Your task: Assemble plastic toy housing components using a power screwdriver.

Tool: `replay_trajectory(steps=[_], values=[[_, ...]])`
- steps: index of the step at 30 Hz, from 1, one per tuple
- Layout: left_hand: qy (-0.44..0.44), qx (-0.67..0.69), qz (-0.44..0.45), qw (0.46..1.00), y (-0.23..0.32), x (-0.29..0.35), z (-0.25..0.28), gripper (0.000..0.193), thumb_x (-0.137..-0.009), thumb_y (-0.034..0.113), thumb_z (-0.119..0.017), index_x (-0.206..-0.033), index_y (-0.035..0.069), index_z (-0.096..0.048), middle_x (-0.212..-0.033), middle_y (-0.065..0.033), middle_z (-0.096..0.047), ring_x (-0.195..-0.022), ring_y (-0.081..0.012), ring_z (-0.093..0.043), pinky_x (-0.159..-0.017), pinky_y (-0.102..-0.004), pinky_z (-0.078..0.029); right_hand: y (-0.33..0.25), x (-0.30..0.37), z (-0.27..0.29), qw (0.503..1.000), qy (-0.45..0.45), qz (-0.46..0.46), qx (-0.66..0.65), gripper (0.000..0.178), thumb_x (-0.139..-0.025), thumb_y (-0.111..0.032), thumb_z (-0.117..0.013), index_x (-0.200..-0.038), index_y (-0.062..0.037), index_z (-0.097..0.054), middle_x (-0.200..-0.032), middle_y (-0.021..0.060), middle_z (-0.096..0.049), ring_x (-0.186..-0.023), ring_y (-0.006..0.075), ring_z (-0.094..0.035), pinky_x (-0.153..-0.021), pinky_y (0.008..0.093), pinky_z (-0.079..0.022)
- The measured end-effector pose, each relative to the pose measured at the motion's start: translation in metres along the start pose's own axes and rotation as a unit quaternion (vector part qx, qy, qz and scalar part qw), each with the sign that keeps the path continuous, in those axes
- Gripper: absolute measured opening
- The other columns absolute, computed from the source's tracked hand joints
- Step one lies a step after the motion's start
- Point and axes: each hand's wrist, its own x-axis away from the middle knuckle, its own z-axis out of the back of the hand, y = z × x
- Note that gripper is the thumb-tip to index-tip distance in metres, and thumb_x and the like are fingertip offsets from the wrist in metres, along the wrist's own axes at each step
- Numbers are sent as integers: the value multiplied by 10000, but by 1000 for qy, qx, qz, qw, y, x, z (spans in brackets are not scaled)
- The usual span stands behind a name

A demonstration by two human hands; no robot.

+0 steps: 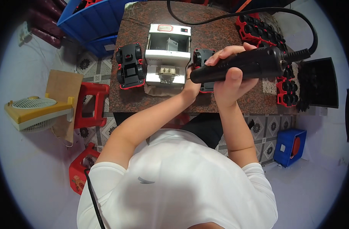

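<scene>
My right hand (235, 82) is wrapped round a black corded electric screwdriver (254, 63), held above the table with its tip toward the left. Below the tool lies a black and red toy car chassis (208, 87), wheels up, partly covered by the tool and hand. At its left edge is my left hand (192, 86), against or very close to it; the fingers are mostly hidden. Just left of that hand stands a white and silver screw feeder (166, 57) with a metal outlet at its front. Another black and red toy car chassis (130, 65) lies on the feeder's left side.
Several red and black wheeled pieces (260, 32) are lined up on the right of the speckled stone table (138, 21). The tool's black cable (220, 17) arcs across the back. Blue crates (84, 26) stand at the far left, near a red stool (91, 107) and yellow fan (37, 110).
</scene>
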Motion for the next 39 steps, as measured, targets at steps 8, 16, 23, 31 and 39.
replay_trajectory(steps=[8,16,23,31,39], values=[[-40,38,68,996,21,5,-2,451,-864,229,-641,-1206,-8,-467,-1097,-119,-529,-983,-184,-520,-894,-321,-421,46,33,-25,997,-72,3,-25,640,-796,-219,-734,-1257,-18,-339,-880,133,-563,-703,202,-596,-645,322,-520],[-70,88,140,984,43,28,4,428,-849,221,-661,-1172,-8,-498,-1079,-99,-540,-989,-166,-518,-871,-315,-431,58,44,-37,994,-103,-20,-26,629,-672,-97,-799,-1146,17,-401,-853,93,-578,-727,147,-580,-645,280,-488],[-113,138,201,963,57,37,12,407,-836,213,-678,-1141,-8,-525,-1063,-81,-549,-994,-150,-517,-852,-310,-440,61,42,-40,992,-124,-19,-10,615,-774,-125,-732,-1248,-30,-352,-897,134,-561,-718,185,-587,-634,294,-494],[30,404,38,913,21,21,-15,382,-755,237,-769,-991,16,-566,-815,-16,-516,-768,-126,-501,-680,-288,-444,49,48,-33,972,-211,-6,107,634,-782,-188,-746,-1245,-30,-344,-877,130,-566,-710,187,-589,-638,304,-505],[-3,340,77,937,14,6,-17,385,-757,238,-767,-1000,16,-568,-825,-19,-525,-777,-128,-504,-689,-288,-446,40,22,-40,994,-111,-4,1,657,-802,-265,-731,-1258,-11,-331,-877,141,-570,-682,195,-597,-622,313,-521]])
